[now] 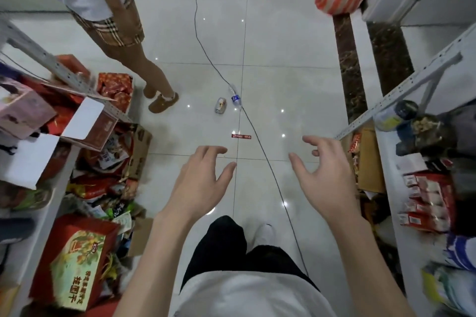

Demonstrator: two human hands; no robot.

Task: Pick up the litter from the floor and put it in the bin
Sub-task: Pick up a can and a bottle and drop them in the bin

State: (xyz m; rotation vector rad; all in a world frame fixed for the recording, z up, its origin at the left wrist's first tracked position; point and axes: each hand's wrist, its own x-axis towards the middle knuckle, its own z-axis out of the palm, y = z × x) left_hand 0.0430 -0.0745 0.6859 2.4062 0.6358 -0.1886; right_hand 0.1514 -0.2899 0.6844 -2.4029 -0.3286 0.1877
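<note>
Both hands are hanging loose with nothing in them, the left hand and the right hand. On the floor ahead are lying a red wrapper, a can and a small bottle

We look down on a pale tiled floor between two crowded shelves. Our left hand and right hand are held out above it, fingers spread and loosely bent, holding nothing. Ahead lies the litter: a flat red wrapper nearest, then a silver can on its side with a small plastic bottle just beside it. A thin dark cable crosses the tiles, passing close by the bottle and the wrapper. Another person stands at the left, in brown slippers.
</note>
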